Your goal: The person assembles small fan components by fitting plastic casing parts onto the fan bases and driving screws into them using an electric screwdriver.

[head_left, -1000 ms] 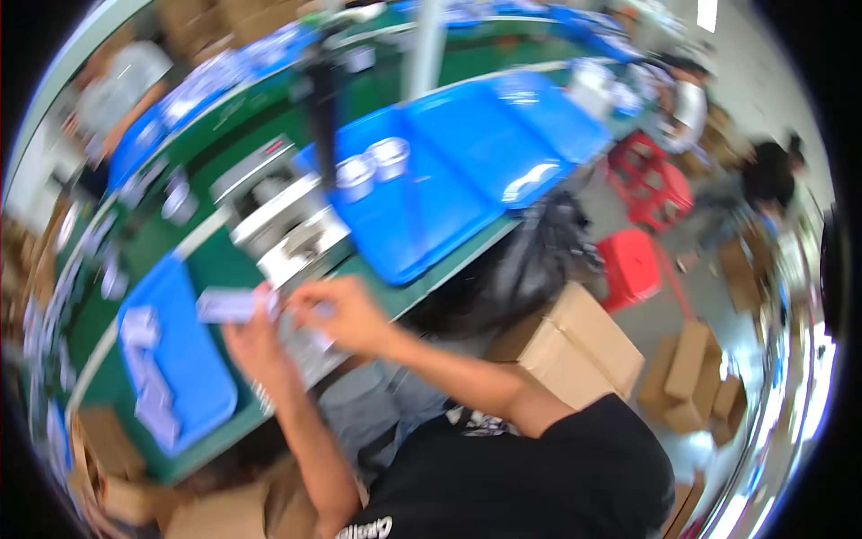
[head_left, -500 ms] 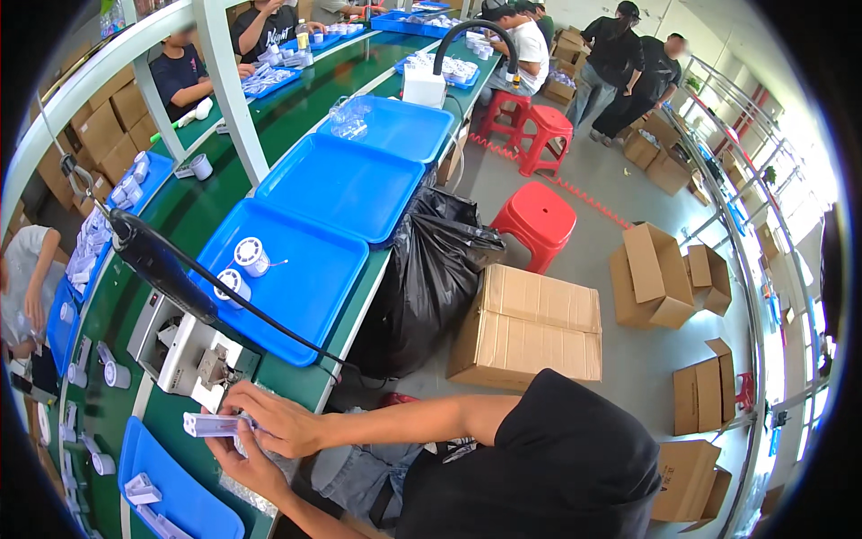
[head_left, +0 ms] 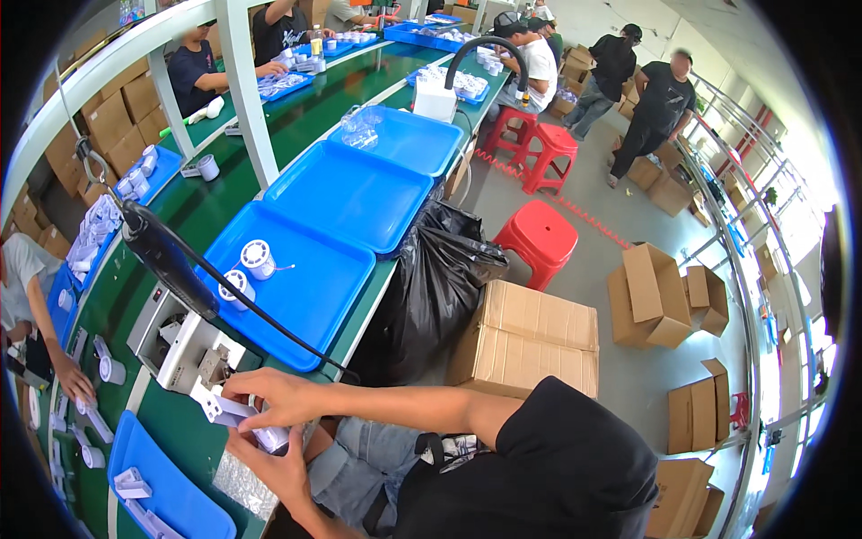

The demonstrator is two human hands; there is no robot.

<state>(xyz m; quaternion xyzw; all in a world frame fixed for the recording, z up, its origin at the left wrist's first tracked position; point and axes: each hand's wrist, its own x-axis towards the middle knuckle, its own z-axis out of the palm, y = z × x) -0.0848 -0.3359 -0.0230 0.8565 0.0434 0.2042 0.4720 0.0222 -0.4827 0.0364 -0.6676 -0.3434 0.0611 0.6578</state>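
Observation:
Between my two hands is a white plastic part with a block-like end with holes and a rounded end, like a small fan housing (head_left: 232, 410). My right hand (head_left: 278, 398) grips its block-like end from above, fingers bent around it. Below, my left hand (head_left: 277, 469) closes around the rounded end, partly hiding it. Just beyond my hands stands a small white machine (head_left: 184, 355) with a metal fixture. A black electric screwdriver (head_left: 166, 260) hangs above it. Two round white fan units (head_left: 258, 259) with slotted tops lie in a blue tray (head_left: 310, 310).
Another blue tray (head_left: 171, 458) at near left holds white pieces. A silvery sheet (head_left: 244, 476) lies by my left hand. Across the green belt, a co-worker's hand (head_left: 74, 379) touches white parts. A black bag (head_left: 431, 287), cardboard box (head_left: 530, 337) and red stool (head_left: 540, 235) stand right.
The housing has turned in my hands; its rounded end now shows, and my left hand has shifted around it. The co-worker at left has reached toward the belt. A standing person has turned.

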